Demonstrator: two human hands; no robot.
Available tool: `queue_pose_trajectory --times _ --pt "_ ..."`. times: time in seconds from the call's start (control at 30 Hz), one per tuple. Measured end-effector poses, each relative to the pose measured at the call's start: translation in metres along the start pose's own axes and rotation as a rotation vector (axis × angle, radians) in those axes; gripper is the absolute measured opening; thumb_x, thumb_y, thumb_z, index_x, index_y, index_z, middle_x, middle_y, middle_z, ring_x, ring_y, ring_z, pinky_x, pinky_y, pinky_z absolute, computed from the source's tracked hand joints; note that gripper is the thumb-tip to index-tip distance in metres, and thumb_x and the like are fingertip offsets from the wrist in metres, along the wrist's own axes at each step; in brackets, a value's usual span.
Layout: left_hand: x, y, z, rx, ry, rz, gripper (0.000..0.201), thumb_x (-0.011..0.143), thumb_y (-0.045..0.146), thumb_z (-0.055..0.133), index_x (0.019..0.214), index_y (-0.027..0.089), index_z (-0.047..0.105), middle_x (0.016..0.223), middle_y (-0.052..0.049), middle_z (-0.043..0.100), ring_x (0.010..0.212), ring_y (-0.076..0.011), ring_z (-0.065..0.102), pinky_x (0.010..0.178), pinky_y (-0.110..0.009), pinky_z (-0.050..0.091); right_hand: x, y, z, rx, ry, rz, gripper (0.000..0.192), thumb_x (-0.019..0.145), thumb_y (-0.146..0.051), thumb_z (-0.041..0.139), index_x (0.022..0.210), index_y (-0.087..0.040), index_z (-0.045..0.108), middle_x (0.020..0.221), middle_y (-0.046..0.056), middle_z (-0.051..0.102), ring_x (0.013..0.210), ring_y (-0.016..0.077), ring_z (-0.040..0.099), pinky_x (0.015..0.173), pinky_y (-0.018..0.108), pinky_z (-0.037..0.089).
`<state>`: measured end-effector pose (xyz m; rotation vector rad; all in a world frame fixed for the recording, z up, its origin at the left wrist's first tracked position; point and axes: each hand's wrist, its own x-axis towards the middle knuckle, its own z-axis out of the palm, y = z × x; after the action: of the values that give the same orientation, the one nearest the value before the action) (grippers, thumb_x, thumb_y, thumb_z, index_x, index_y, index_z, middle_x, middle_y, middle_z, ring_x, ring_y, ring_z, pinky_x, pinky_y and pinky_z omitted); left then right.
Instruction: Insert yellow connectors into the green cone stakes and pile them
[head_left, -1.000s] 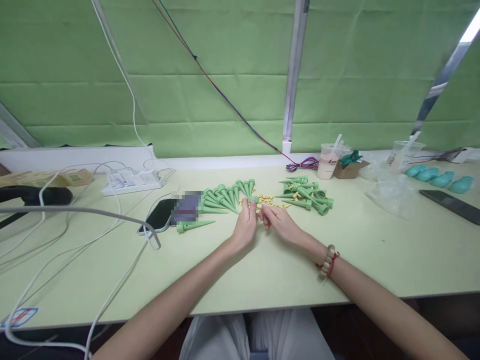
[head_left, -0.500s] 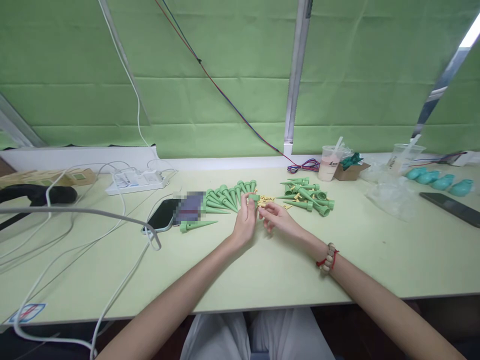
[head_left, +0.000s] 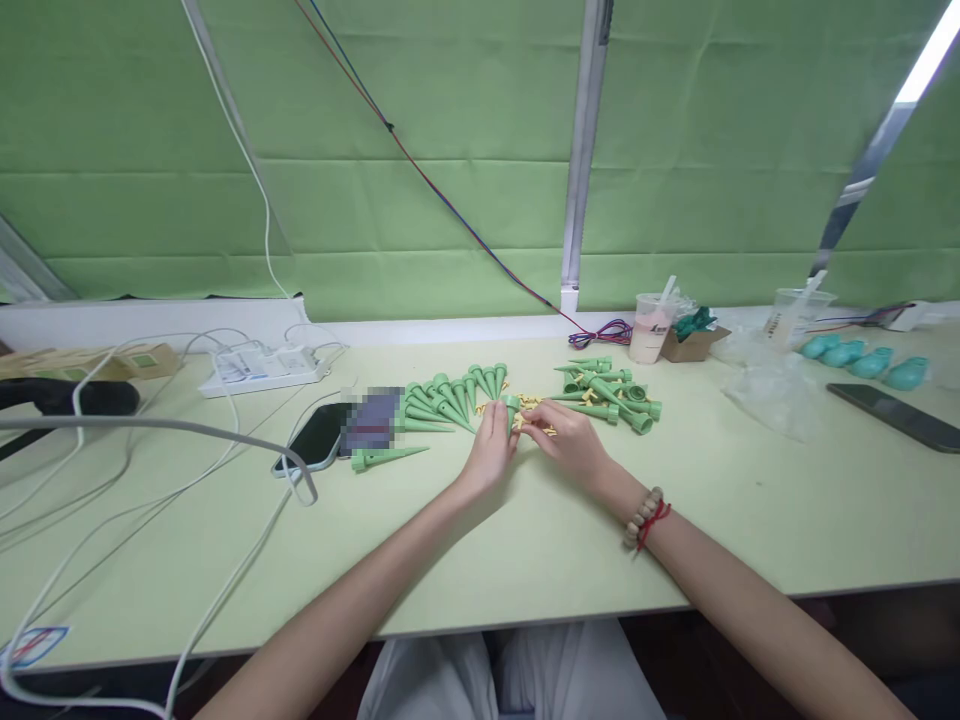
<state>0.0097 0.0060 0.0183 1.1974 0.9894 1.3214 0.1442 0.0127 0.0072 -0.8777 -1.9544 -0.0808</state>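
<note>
A row of green spikes (head_left: 442, 396) lies left of the hands. The left hand (head_left: 491, 452) pinches one green spike (head_left: 511, 408) upright at its fingertips; the right hand (head_left: 571, 442) touches its top, fingers pressed together, over small yellow pieces (head_left: 534, 402).

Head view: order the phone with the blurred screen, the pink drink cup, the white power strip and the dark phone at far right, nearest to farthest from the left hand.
From the left hand:
1. Phone with the blurred screen, just to its left.
2. Pink drink cup, back right.
3. White power strip, back left; close to the cup's rank, hard to call.
4. Dark phone, far right.
</note>
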Motion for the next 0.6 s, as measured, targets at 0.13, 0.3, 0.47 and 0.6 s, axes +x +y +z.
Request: queue_pose_trajectory --times 0.13,0.3,0.47,0.6 --pt "0.0 0.002 -0.001 0.025 -0.037 -0.012 0.032 0.085 0.051 0.043 0.096 0.021 0.048 0.084 -0.001 0.048 0.072 -0.0081 0.05 0.065 -0.019 0.046 0.0 -0.002 0.001 0.001 0.023 -0.005 0.01 0.086 -0.021 0.053 0.077 -0.019 0.059 0.076 0.006 0.066 0.068 0.0169 0.062 0.062 0.027 0.048" --pt "-0.002 -0.002 -0.004 0.108 -0.074 0.065 0.033 0.086 0.052 0.04 0.095 0.02 0.045 0.084 -0.002 0.045 0.076 -0.0105 0.049 0.067 -0.021 0.046 -0.001 -0.007 0.004 0.211 0.038 0.193 0.011 0.081 -0.026 0.057 0.073 -0.019 0.06 0.069 0.005 0.065 0.06 0.0156 0.06 0.056 0.027 0.047" --pt "-0.002 -0.004 -0.005 0.191 -0.121 0.1 0.034 0.088 0.051 0.034 0.102 0.022 0.041 0.085 -0.002 0.046 0.082 -0.0123 0.051 0.073 -0.023 0.046 0.006 -0.013 0.004 0.695 -0.079 0.587 0.031 0.069 -0.045 0.067 0.062 -0.017 0.059 0.055 0.0 0.057 0.046 0.012 0.053 0.05 0.026 0.046" --pt "0.001 -0.007 -0.009 0.224 -0.149 0.158 0.037 0.087 0.054 0.033 0.102 0.021 0.042 0.078 0.0 0.046 0.072 -0.0127 0.05 0.067 -0.024 0.044 0.01 -0.014 0.001 1.0 -0.168 0.847 0.038 0.061 -0.051 0.072 0.056 -0.016 0.057 0.053 -0.003 0.052 0.045 0.0085 0.049 0.052 0.026 0.047"
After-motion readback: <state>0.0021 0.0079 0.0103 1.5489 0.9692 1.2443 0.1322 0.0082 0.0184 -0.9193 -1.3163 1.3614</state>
